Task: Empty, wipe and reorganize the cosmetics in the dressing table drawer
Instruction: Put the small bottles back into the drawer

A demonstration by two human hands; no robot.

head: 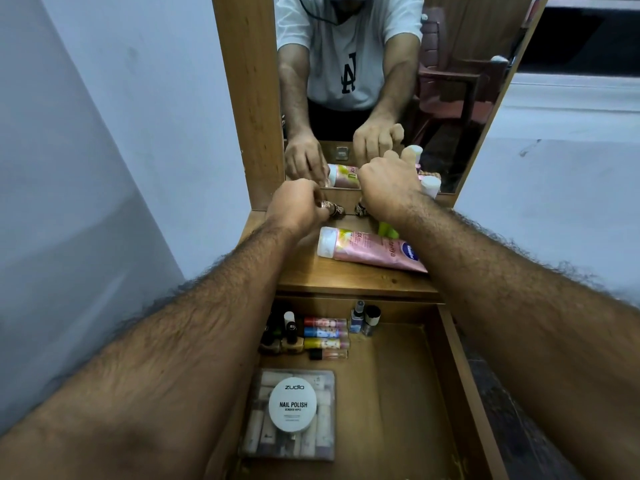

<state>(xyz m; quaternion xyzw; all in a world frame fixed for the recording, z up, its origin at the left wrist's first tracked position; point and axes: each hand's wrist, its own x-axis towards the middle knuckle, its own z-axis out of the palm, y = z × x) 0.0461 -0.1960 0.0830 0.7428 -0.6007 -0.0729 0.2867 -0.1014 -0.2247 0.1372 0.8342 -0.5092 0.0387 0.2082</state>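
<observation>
Both arms are reaching straight out over the open drawer (446, 341) to the tabletop by the mirror (381, 81). The left hand (294, 206) is pinching small metallic pieces (334, 210); the right hand (389, 181) is curling, its grasp hidden. A pink tube (370, 251) is lying between the arms.

Just one camera here, worn on the head, wide-angle, looking forward and steeply down from right above the open wooden drawer (408, 375). Both bare forearms run out from the bottom corners toward the middle, so the lens sits close behind them. It faces the tall wood-framed mirror (381, 98) at the back of the brown wooden dressing table top (346, 278), and the glass throws back a second, front-on look at the same hands and the person's white printed T-shirt (349, 60). Edges bend a lot: the pale blue wall (114, 133) leans inward. No second view to compare with.
</observation>
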